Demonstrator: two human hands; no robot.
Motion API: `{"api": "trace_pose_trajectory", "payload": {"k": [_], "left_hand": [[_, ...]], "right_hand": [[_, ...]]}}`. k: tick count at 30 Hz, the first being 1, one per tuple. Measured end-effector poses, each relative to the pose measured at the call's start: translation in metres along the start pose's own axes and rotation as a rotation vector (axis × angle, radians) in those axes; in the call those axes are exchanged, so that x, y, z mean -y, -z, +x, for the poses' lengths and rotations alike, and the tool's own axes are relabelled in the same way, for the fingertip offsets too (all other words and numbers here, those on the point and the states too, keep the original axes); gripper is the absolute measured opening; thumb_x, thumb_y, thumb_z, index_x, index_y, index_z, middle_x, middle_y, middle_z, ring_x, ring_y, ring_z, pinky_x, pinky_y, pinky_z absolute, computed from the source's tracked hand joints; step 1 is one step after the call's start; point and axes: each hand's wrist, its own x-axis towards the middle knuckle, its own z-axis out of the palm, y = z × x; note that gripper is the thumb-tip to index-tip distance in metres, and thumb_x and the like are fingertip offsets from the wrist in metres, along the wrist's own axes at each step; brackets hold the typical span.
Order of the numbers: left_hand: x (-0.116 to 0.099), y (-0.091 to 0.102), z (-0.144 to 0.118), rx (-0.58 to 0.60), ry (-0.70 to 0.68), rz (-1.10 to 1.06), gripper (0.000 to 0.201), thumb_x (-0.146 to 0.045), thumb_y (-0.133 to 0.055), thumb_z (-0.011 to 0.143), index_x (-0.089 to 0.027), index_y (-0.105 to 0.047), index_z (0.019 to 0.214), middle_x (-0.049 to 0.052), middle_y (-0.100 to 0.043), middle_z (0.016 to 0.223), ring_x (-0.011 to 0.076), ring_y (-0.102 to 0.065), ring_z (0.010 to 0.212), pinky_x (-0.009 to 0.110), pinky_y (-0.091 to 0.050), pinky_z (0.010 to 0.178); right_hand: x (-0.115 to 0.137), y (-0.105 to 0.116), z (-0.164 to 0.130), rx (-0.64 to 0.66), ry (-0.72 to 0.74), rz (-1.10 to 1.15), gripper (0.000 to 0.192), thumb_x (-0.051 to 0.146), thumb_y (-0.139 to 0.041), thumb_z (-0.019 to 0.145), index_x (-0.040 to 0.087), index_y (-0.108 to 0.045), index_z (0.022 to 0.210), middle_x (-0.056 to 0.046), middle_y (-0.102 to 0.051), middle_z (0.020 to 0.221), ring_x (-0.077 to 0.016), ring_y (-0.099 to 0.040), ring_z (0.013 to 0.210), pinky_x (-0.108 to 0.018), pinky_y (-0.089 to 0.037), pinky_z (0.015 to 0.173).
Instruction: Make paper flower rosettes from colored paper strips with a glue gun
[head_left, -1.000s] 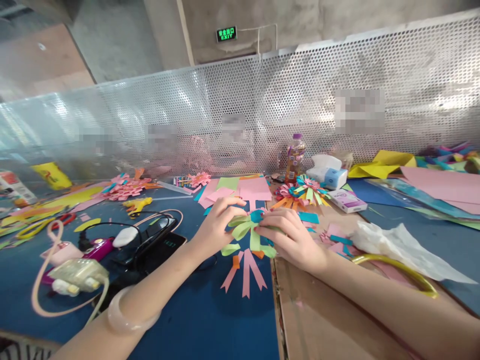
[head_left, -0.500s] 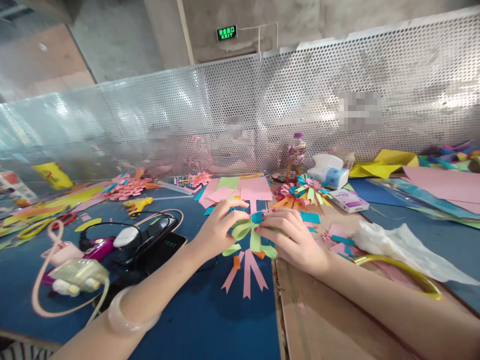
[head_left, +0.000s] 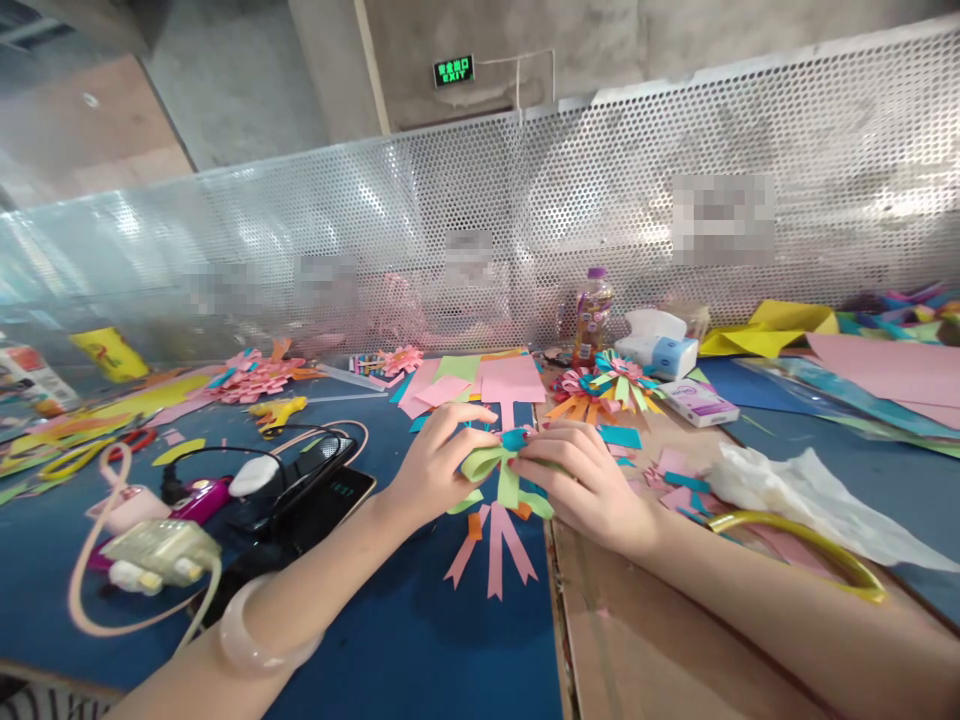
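- Green illuminated sign (head_left: 453, 70), upper centre of the frame, on the concrete wall: "EXIT" in Latin letters below a row of characters too small to make out.
- Dark device (head_left: 330, 492), lower left of centre, on the blue table surface: faint green digits on its face, not legible.
- Bottle (head_left: 592, 315), centre right, before the perforated screen: printed label, wording too small to read.
- Small white-and-pink box (head_left: 696, 400), right of centre: printed lettering, illegible.
- Box (head_left: 22, 372) at far left edge: red print, illegible.
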Motion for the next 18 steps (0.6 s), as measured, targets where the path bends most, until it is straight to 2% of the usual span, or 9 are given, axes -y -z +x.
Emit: {"api": "trace_pose_trajectory", "payload": {"k": [7,12,18], "left_hand": [[-0.0006,-0.0012,-0.0001,-0.053,0.064,-0.036,0.023,-0.016,-0.064,0.077,-0.019,-0.056,0.099,0.008,-0.056,0.107,0.021,-0.055,0.104,0.036,-0.047,0.089],[-0.0007,-0.0003,-0.0001,0.004,0.042,-0.06,0.023,-0.014,-0.062,0.078,-0.02,-0.055,0.099,0.008,-0.054,0.108,0.0205,-0.054,0.104,0.038,-0.045,0.094],[-0.0008,-0.0005,-0.0001,0.014,0.041,-0.057,0.021,-0.016,-0.062,0.078,-0.021,-0.055,0.098,0.008,-0.053,0.106,0.0205,-0.055,0.102,0.039,-0.046,0.094]], "right_hand": [[0.0011,-0.0001,-0.0011,-0.009,-0.002,0.0,0.024,0.009,-0.047,0.088,0.015,-0.056,0.11,-0.009,-0.062,0.098,-0.0211,-0.054,0.097,-0.038,-0.044,0.085],[0.0008,-0.0011,-0.0022,0.0,0.0,-0.011,0.025,0.011,-0.047,0.088,0.018,-0.056,0.111,-0.008,-0.063,0.098,-0.0204,-0.053,0.101,-0.037,-0.044,0.085],[0.0011,-0.0014,-0.002,0.004,-0.001,-0.007,0.025,0.011,-0.046,0.088,0.016,-0.057,0.11,-0.009,-0.064,0.098,-0.0204,-0.054,0.101,-0.037,-0.045,0.085]]}}
